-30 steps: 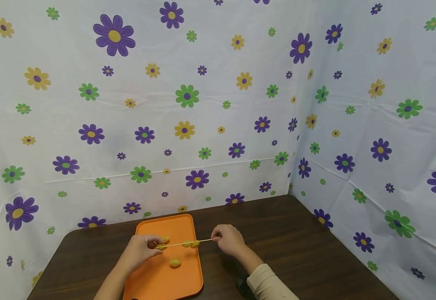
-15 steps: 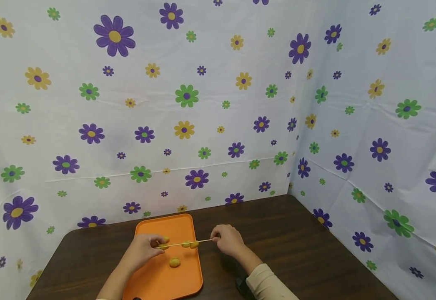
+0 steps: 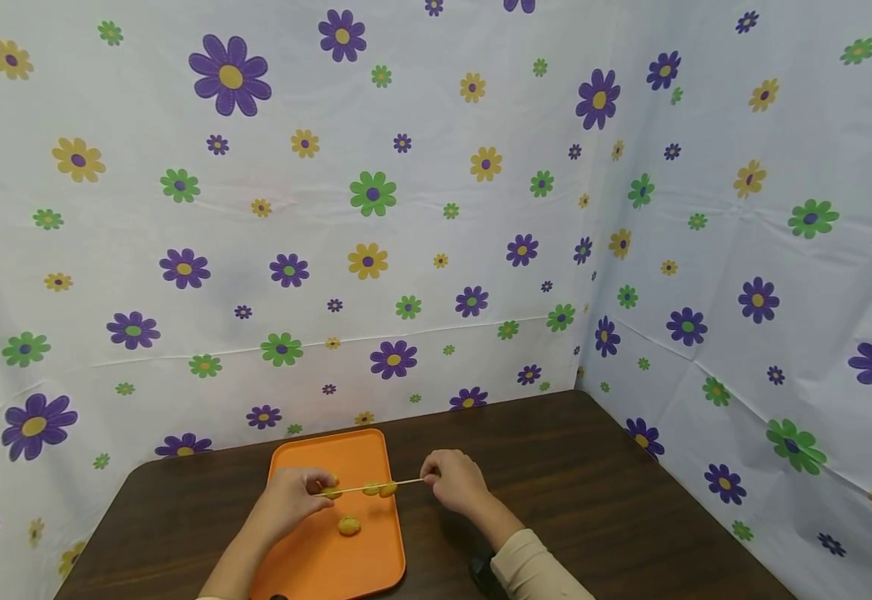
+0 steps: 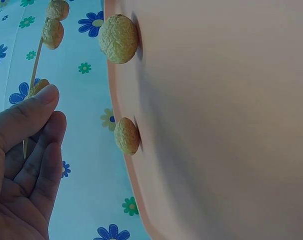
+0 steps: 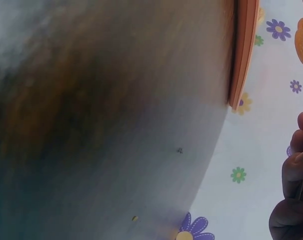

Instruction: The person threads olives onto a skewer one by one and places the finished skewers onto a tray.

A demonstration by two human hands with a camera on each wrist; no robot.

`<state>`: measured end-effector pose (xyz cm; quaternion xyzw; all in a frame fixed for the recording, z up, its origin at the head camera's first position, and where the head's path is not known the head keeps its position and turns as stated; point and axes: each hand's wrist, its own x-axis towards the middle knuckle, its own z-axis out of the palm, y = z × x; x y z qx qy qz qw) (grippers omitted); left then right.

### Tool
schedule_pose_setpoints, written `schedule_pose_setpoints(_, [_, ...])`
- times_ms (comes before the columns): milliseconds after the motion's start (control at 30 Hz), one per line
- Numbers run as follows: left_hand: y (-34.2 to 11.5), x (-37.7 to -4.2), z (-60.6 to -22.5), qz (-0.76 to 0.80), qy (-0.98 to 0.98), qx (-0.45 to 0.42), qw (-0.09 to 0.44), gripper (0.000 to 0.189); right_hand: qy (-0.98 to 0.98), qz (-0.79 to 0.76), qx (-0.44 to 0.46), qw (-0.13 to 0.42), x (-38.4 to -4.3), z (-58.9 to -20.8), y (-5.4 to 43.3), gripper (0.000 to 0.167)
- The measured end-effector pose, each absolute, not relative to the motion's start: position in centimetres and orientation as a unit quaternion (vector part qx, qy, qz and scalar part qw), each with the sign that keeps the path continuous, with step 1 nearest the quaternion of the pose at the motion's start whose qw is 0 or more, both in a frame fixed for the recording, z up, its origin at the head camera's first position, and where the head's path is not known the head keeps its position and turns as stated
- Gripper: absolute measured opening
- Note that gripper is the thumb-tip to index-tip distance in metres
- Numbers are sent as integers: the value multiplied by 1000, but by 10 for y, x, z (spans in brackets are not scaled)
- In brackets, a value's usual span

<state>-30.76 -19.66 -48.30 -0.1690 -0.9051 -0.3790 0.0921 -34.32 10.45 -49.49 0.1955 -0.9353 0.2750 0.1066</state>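
A thin wooden skewer (image 3: 410, 481) is held level above an orange tray (image 3: 331, 560). My right hand (image 3: 454, 481) pinches its right end. Two wrinkled yellow balls, like small potatoes, are threaded side by side on its middle, the nearer one (image 4: 52, 34) clear in the left wrist view. My left hand (image 3: 289, 498) pinches a third potato-like ball (image 4: 39, 87) near the skewer's left end; the pointed tip shows below the thumb. Most of that ball is hidden by fingers. In the right wrist view my right hand (image 5: 297, 172) is partly cut off.
Two loose potato-like balls lie on the tray, one (image 3: 349, 526) near its middle and another (image 4: 127, 136) farther back. The dark wooden table (image 3: 526, 442) extends right of the tray. A black object (image 3: 485, 575) sits under the right forearm. Flowered cloth (image 3: 436, 208) hangs behind and at right.
My left hand and the ball it pinches have shifted slightly right along the skewer, closer to the two threaded balls. The right hand stays almost still.
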Motion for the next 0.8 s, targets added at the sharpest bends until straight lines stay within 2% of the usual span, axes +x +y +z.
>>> schedule_pose_setpoints(800, [-188, -309, -481, -335, -915, -203, 96, 21, -935, 276, 194, 109, -339, -493, 100, 17])
